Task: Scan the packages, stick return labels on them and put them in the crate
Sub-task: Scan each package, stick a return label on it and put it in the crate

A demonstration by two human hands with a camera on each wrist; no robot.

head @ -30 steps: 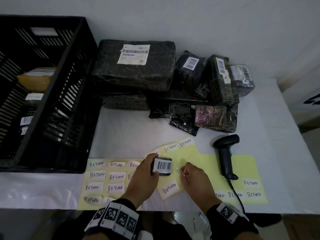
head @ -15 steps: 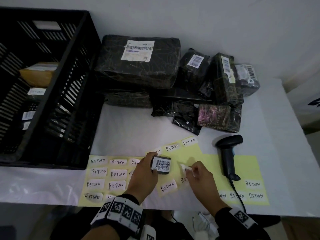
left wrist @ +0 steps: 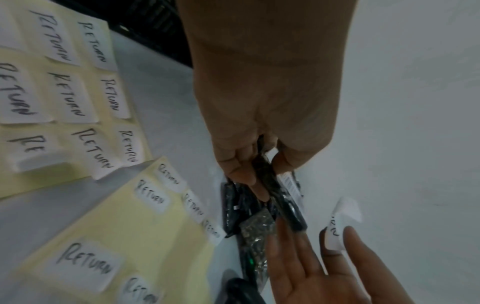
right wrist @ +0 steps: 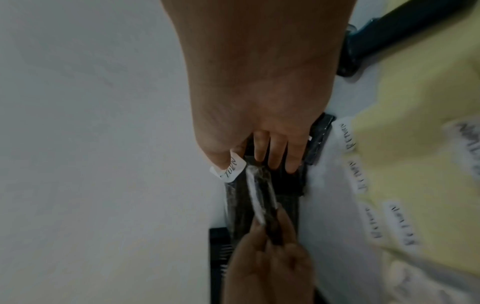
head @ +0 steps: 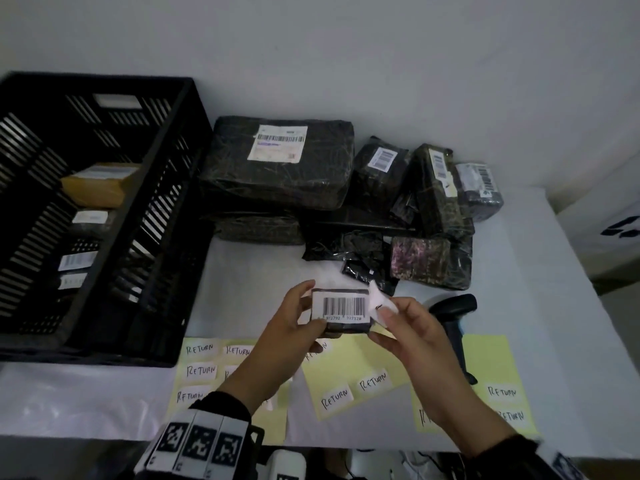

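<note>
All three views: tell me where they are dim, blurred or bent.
Head view: dim overall, the crate bowed by the wide lens, barcode on the small package sharp. Left wrist view: RETURN labels smeared. Right wrist view: blurred throughout, the peeled label barely readable.

Small black pkg, white barcode sticker facing up, held above table between both hands. White RETURN label, curled, at pkg's right edge. Black slatted crate at left w/ several pkgs inside. More black-wrapped pkgs piled behind, near wall.
</note>
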